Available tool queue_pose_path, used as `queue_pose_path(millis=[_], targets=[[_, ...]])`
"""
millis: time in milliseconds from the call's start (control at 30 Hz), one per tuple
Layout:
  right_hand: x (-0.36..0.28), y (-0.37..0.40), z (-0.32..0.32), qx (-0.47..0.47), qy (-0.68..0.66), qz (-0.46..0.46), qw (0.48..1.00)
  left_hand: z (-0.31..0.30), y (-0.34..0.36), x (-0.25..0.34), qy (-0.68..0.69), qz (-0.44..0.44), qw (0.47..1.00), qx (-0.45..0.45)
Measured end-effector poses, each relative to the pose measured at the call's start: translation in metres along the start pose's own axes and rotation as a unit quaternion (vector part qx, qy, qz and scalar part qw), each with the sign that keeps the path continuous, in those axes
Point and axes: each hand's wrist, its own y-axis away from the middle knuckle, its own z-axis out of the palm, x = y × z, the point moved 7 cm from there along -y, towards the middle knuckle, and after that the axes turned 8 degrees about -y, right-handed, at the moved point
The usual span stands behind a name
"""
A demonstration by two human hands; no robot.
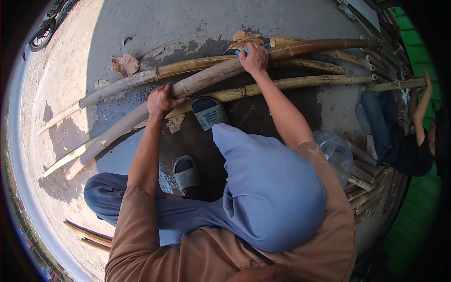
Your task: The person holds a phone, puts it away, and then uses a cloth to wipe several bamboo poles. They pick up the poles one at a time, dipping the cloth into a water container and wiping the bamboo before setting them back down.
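A long, thick bamboo pole (210, 78) runs across in front of my bent knees, its near-left end greyish and its right part browner. My left hand (162, 99) grips this pole from above, the thumb along its side. Farther right on the same pole, my right hand (254, 58) is closed around a piece of blue cloth (242, 50) pressed against the bamboo. Most of the cloth is hidden under the fingers. A second bamboo pole (176, 68) lies just beyond, and a third bamboo pole (282, 83) lies on the nearer side, close to my sandal (209, 113).
Wet patches and dry leaves (125, 65) mark the concrete floor (155, 23). A clear plastic container (334, 152) stands by my right elbow. More bamboo pieces (369, 199) are stacked behind it. At the right, another person (399, 127) sits holding a bamboo length (394, 85).
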Motion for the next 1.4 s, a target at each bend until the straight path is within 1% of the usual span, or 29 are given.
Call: queue_pose_path(millis=[33, 67, 133, 233, 267, 300, 333, 433, 467, 533, 600, 633, 667, 700, 733, 800, 833, 900, 967, 1000, 1067, 1100, 1133, 1167, 1200, 1267, 1300, 1333, 1400], targets=[[-0.036, 0.008, 0.011, -0.01, -0.051, -0.036, 0.998, 0.003, -0.013, 0.014, 0.002, 0.008, 1.0, -0.002], [-0.07, 0.02, 0.026, -0.058, -0.105, -0.042, 0.992, 0.008, -0.022, 0.025, 0.005, 0.015, 1.0, -0.005], [-0.135, 0.038, 0.034, -0.062, -0.158, -0.079, 0.982, 0.016, -0.036, 0.043, 0.017, 0.039, 0.999, 0.017], [-0.128, 0.04, 0.026, -0.048, -0.203, -0.113, 0.971, 0.013, -0.041, 0.053, 0.027, 0.043, 0.999, 0.017], [-0.101, 0.033, 0.018, -0.085, -0.167, -0.075, 0.979, 0.012, -0.036, 0.051, 0.024, 0.047, 0.999, 0.002], [-0.061, 0.026, 0.005, -0.027, -0.132, -0.082, 0.988, 0.014, -0.033, 0.048, 0.013, 0.061, 0.998, 0.024], [-0.013, 0.016, -0.011, 0.012, -0.075, -0.056, 0.996, 0.013, -0.035, 0.046, -0.002, 0.061, 0.998, 0.028], [0.139, -0.012, -0.049, 0.032, 0.055, 0.012, 0.998, 0.02, -0.028, 0.048, -0.027, 0.05, 0.998, 0.022], [0.159, -0.019, -0.054, 0.004, 0.043, 0.045, 0.998, 0.022, -0.027, 0.05, -0.03, 0.048, 0.998, 0.015], [0.129, -0.021, -0.045, -0.028, 0.108, 0.027, 0.993, 0.022, -0.029, 0.054, -0.039, 0.051, 0.998, 0.008], [0.044, -0.004, -0.009, -0.107, 0.059, 0.025, 0.992, 0.021, -0.027, 0.056, -0.039, 0.055, 0.998, 0.018], [-0.013, 0.009, 0.004, -0.097, -0.027, -0.011, 0.995, 0.021, -0.026, 0.056, -0.039, 0.052, 0.998, 0.023], [-0.067, 0.024, 0.021, -0.124, -0.07, -0.033, 0.989, 0.02, -0.025, 0.055, -0.037, 0.049, 0.998, 0.027], [-0.113, 0.042, 0.035, -0.109, -0.154, -0.062, 0.98, 0.02, -0.024, 0.055, -0.035, 0.048, 0.998, 0.026], [-0.145, 0.054, 0.037, -0.094, -0.197, -0.071, 0.973, 0.02, -0.023, 0.054, -0.033, 0.046, 0.998, 0.025], [-0.14, 0.053, 0.037, -0.121, -0.259, -0.035, 0.958, 0.022, -0.028, 0.048, -0.03, 0.044, 0.999, 0.004], [-0.128, 0.05, 0.029, -0.11, -0.238, -0.029, 0.965, 0.022, -0.029, 0.047, -0.029, 0.044, 0.999, -0.009], [-0.063, 0.033, 0.023, -0.072, -0.187, -0.023, 0.979, 0.018, -0.032, 0.045, -0.026, 0.031, 0.998, -0.045], [0.03, 0.01, 0.005, -0.033, -0.061, -0.005, 0.998, 0.009, -0.039, 0.048, -0.022, 0.014, 0.993, -0.111], [0.066, 0.0, -0.014, -0.024, -0.016, 0.025, 0.999, 0.01, -0.04, 0.048, -0.018, 0.007, 0.989, -0.144], [0.097, -0.011, -0.026, -0.05, 0.008, 0.056, 0.997, 0.016, -0.041, 0.046, -0.014, 0.014, 0.991, -0.131], [0.079, -0.011, -0.028, -0.081, 0.032, 0.071, 0.994, 0.014, -0.043, 0.047, -0.009, 0.016, 0.992, -0.127], [0.056, -0.006, -0.016, -0.078, -0.003, 0.043, 0.996, 0.011, -0.047, 0.046, -0.004, 0.017, 0.992, -0.121], [0.022, 0.003, 0.001, -0.114, -0.024, 0.033, 0.993, 0.011, -0.049, 0.046, 0.003, 0.012, 0.991, -0.134], [-0.021, 0.017, 0.017, -0.09, -0.081, -0.049, 0.991, 0.009, -0.05, 0.045, 0.003, 0.011, 0.992, -0.128], [-0.11, 0.044, 0.04, -0.119, -0.163, -0.076, 0.976, 0.008, -0.048, 0.043, -0.001, 0.011, 0.992, -0.124], [-0.143, 0.053, 0.04, -0.103, -0.196, -0.096, 0.97, 0.011, -0.049, 0.04, 0.013, 0.003, 0.991, -0.136], [-0.153, 0.058, 0.041, -0.106, -0.178, -0.104, 0.973, 0.016, -0.057, 0.035, 0.05, 0.015, 0.99, -0.133], [-0.133, 0.048, 0.032, -0.115, -0.226, -0.148, 0.956, 0.03, -0.061, 0.021, 0.119, 0.048, 0.982, -0.139]])
